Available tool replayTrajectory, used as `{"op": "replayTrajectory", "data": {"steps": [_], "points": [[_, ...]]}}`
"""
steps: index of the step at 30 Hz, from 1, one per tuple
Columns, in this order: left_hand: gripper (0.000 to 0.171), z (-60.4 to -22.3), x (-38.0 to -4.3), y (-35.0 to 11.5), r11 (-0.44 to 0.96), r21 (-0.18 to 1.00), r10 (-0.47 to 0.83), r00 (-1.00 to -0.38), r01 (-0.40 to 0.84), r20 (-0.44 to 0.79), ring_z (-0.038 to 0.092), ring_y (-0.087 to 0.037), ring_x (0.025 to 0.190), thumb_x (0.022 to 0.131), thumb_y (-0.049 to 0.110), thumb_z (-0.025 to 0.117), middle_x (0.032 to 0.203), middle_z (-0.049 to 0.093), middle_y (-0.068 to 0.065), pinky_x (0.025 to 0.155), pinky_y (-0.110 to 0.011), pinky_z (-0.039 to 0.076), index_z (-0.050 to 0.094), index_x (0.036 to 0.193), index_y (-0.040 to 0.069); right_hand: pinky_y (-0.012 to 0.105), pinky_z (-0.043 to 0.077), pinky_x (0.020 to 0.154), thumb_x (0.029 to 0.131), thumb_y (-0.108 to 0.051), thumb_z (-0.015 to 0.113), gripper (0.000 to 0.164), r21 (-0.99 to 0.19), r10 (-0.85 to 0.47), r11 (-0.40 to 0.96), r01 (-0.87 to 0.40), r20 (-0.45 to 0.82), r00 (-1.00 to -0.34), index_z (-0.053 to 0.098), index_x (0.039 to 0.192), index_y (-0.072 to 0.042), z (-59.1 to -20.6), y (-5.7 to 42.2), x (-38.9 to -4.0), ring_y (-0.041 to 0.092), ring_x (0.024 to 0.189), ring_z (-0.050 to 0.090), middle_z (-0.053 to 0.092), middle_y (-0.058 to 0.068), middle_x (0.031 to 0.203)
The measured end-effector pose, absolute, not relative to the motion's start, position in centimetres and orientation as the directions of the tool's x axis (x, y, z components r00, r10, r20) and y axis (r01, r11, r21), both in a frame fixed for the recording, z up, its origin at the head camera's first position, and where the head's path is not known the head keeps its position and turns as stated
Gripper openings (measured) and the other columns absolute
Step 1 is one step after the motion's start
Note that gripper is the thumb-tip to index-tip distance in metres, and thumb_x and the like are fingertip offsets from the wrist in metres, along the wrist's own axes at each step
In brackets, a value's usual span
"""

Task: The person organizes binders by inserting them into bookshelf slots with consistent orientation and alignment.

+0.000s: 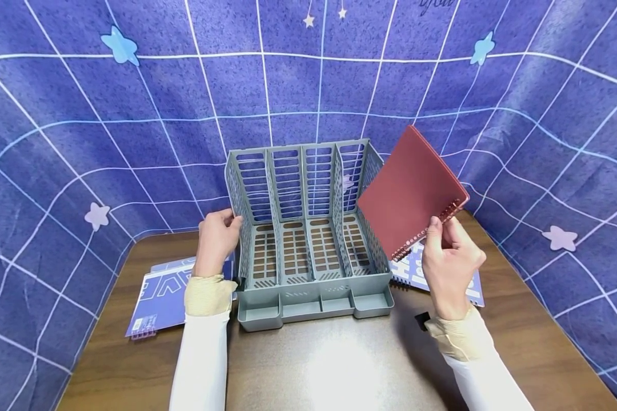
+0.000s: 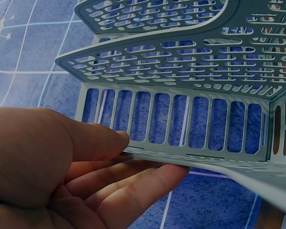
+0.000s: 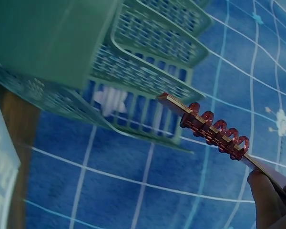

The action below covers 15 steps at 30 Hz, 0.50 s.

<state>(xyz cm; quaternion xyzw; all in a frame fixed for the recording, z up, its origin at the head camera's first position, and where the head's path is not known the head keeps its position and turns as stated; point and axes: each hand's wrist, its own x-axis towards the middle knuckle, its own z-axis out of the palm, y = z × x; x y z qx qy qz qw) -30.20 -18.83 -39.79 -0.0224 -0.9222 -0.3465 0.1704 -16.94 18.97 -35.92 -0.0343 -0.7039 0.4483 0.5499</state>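
Note:
A grey-green file organizer [image 1: 308,285] with upright slotted dividers stands on the table, its slots holding nothing. My left hand [image 1: 219,237] pinches the organizer's left side panel; in the left wrist view the thumb [image 2: 102,140] lies inside the panel and the fingers outside. In my right hand [image 1: 449,262] is a red spiral notebook [image 1: 411,191], pinched by its ring-bound edge and tilted in the air at the organizer's right side. The right wrist view shows the notebook's red rings [image 3: 214,131] edge-on, with the organizer [image 3: 52,43] behind them.
Blue-and-white notebooks lie on the table to the left [image 1: 167,299] and to the right [image 1: 416,271] of the organizer. A small black object [image 1: 422,321] is by the right wrist. Small trays [image 1: 372,303] line the organizer's front. A blue star-patterned cloth [image 1: 308,85] hangs behind.

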Motion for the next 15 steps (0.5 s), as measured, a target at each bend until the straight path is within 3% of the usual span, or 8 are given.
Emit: {"op": "replayTrajectory", "data": {"steps": [9,15], "points": [[0.020,-40.0,-30.3,-18.9,0.762,0.627,-0.075,-0.939,0.163,0.336,0.052,-0.027,0.062,0.097,0.023,0.059,0.067,0.064,-0.003,0.057,-0.039,0.041,0.071,0.089,0.008,0.009,0.036,0.055,0.092,-0.003,0.062,0.015,-0.680,0.547,0.622,-0.388,0.732,-0.407,0.075,0.096,0.002,-38.0,18.2,-18.2,-0.001,0.060,0.055,0.071,0.015,0.072],[0.019,-40.0,-30.3,-18.9,0.755,0.637,-0.074,-0.945,0.156,0.319,0.059,-0.028,0.073,0.097,0.022,0.059,0.080,0.071,-0.006,0.066,-0.042,0.047,0.074,0.099,0.009,0.015,0.034,0.049,0.094,-0.015,0.063,0.016,-0.676,0.537,0.650,-0.347,0.732,-0.420,0.078,0.098,-0.008,-41.4,19.0,-20.2,0.004,0.055,0.054,0.070,0.005,0.067]]}}
